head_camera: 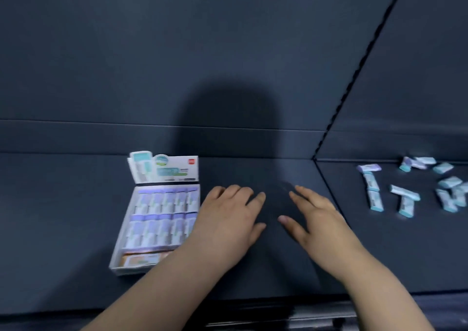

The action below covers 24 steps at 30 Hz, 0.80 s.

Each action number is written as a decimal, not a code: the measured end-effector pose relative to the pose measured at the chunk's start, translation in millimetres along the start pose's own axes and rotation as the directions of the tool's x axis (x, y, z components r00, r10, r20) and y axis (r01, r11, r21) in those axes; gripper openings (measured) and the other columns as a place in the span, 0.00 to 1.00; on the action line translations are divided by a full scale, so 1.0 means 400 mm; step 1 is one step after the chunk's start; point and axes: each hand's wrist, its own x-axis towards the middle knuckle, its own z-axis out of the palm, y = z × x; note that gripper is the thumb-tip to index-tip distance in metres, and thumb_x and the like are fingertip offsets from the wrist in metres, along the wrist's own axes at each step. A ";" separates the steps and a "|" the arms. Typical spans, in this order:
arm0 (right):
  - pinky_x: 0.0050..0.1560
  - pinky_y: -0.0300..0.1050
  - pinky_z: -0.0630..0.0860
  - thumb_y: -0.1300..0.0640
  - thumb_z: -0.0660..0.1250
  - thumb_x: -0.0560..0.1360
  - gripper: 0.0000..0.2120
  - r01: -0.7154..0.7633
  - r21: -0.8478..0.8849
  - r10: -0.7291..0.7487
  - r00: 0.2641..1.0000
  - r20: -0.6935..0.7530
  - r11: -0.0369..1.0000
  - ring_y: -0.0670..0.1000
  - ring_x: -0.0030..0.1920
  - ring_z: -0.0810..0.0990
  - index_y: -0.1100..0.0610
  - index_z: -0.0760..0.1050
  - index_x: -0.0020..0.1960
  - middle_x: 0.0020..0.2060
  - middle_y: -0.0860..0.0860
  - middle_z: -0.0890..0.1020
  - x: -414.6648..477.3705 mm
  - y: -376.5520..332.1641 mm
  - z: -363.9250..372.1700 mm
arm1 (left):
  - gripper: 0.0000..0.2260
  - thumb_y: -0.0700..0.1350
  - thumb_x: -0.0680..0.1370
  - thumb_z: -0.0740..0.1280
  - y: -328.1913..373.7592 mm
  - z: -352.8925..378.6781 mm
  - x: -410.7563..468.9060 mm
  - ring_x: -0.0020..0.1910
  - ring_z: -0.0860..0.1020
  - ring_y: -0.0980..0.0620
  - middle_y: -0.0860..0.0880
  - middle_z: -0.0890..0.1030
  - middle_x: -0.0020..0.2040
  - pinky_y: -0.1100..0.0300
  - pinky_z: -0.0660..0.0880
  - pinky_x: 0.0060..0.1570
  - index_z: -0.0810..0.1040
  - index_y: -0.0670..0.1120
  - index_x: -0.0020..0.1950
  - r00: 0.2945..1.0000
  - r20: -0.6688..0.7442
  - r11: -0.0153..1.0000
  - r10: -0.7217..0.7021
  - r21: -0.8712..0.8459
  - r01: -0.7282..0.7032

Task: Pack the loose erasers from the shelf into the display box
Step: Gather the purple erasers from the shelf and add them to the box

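A white display box lies on the dark shelf at the left, its printed lid standing up at the back. Two rows of purple-and-white erasers fill most of it, and an orange-printed strip shows at its front. Several loose teal and purple erasers are scattered on the shelf at the far right. My left hand rests flat on the shelf just right of the box, fingers straight, holding nothing. My right hand lies flat beside it, between the box and the loose erasers, also holding nothing.
The shelf surface is dark grey, with a dark back wall behind it. A seam runs diagonally up the wall and divides the shelf into a left and a right section. The shelf's front edge runs along the bottom of the view.
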 end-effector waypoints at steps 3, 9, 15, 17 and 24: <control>0.73 0.45 0.55 0.41 0.58 0.76 0.30 -0.033 0.017 0.032 0.999 0.015 0.999 0.47 0.73 0.54 0.52 0.57 0.74 0.74 0.45 0.58 -0.005 0.136 -0.042 | 0.26 0.58 0.77 0.58 0.107 0.020 0.067 0.66 0.67 0.50 0.50 0.70 0.67 0.52 0.62 0.64 0.61 0.50 0.73 0.998 0.055 1.000 0.017 -0.007 -0.017; 0.71 0.43 0.59 0.53 0.62 0.77 0.22 -0.089 0.048 0.090 0.996 -0.016 0.995 0.52 0.70 0.64 0.58 0.67 0.69 0.69 0.53 0.69 0.017 0.501 -0.149 | 0.25 0.57 0.75 0.62 0.363 0.083 0.237 0.61 0.74 0.51 0.51 0.76 0.61 0.53 0.69 0.59 0.67 0.48 0.70 0.997 0.066 0.999 -0.036 -0.006 0.036; 0.60 0.43 0.65 0.65 0.62 0.75 0.14 -0.133 0.014 0.134 0.978 -0.162 0.991 0.61 0.60 0.74 0.63 0.76 0.59 0.58 0.62 0.77 0.145 0.809 -0.266 | 0.22 0.56 0.65 0.72 0.555 0.150 0.347 0.42 0.81 0.52 0.52 0.83 0.44 0.59 0.77 0.41 0.81 0.47 0.55 0.997 -0.061 0.997 -0.056 -0.048 0.053; 0.54 0.45 0.69 0.67 0.59 0.75 0.13 -0.186 0.029 0.188 0.971 -0.146 0.982 0.61 0.55 0.75 0.61 0.78 0.55 0.57 0.62 0.77 0.210 0.864 -0.285 | 0.20 0.57 0.69 0.62 0.584 0.158 0.346 0.42 0.81 0.53 0.54 0.82 0.43 0.61 0.77 0.40 0.82 0.48 0.53 0.992 -0.059 0.993 -0.109 -0.055 0.106; 0.49 0.50 0.74 0.56 0.61 0.77 0.10 -0.154 -0.088 0.146 0.985 -0.097 0.984 0.63 0.52 0.74 0.62 0.76 0.52 0.48 0.62 0.79 0.381 0.974 -0.222 | 0.21 0.55 0.69 0.59 0.588 0.159 0.315 0.42 0.82 0.49 0.51 0.84 0.44 0.58 0.77 0.38 0.83 0.46 0.52 0.948 0.011 0.947 -0.317 0.056 0.316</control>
